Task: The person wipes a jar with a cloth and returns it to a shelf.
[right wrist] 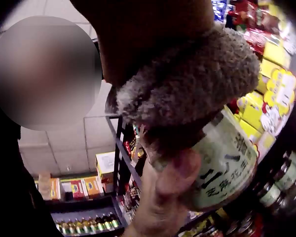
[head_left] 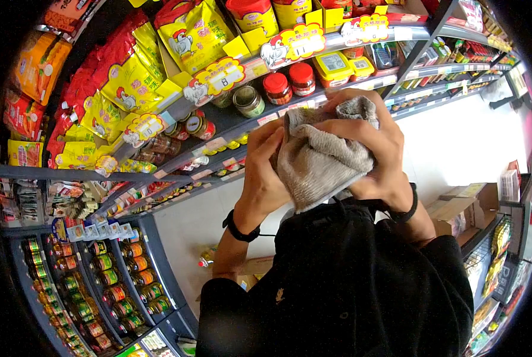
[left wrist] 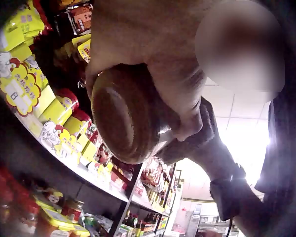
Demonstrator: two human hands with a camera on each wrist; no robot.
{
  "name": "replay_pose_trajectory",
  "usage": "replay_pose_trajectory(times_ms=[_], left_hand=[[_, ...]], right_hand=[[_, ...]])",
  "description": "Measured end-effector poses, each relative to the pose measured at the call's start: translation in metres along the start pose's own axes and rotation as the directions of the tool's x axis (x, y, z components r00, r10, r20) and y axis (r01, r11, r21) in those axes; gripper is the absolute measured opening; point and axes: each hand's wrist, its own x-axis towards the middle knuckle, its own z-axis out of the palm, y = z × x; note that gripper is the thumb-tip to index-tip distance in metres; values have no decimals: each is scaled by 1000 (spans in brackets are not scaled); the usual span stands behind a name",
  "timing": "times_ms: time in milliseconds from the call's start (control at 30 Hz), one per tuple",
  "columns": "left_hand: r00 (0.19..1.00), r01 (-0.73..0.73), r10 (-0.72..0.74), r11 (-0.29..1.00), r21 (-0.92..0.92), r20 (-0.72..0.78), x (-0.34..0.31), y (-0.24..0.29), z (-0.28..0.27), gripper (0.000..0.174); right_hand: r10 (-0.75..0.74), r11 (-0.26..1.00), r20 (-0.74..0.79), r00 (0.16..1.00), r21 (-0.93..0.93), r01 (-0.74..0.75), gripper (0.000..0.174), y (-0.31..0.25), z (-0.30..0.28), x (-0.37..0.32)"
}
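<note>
A grey-brown cloth is bunched between both hands in the head view, hiding most of what lies beneath. The left hand grips a glass jar, its round base facing the left wrist camera. In the right wrist view the jar shows a pale green label with dark characters, and the left thumb presses beside it. The right hand holds the folded cloth around the jar's other end. The jar's lid is hidden.
Shelves carry yellow seasoning bags, red-lidded jars and a green-labelled jar. Rows of bottles stand at lower left. An open cardboard box is at the right, beyond the pale floor.
</note>
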Motion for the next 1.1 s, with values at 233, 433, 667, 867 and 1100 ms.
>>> replay_pose_trajectory(times_ms=[233, 433, 667, 867, 1100], left_hand=[[987, -109, 122, 986, 128, -102, 16, 6, 1, 86], [993, -96, 99, 995, 40, -70, 11, -1, -12, 111], [994, -105, 107, 993, 55, -39, 4, 6, -22, 108], [975, -199, 197, 980, -1, -103, 5, 2, -1, 101], [963, -266, 267, 964, 29, -37, 21, 22, -8, 99]], right_hand=[[-231, 966, 127, 965, -86, 243, 48, 8, 6, -5], [-184, 980, 139, 973, -46, 192, 36, 38, -22, -43], [266, 944, 10, 964, 202, -262, 34, 44, -50, -50], [105, 993, 101, 989, -60, -99, 47, 6, -23, -13], [311, 686, 297, 903, 588, -430, 24, 2, -7, 24]])
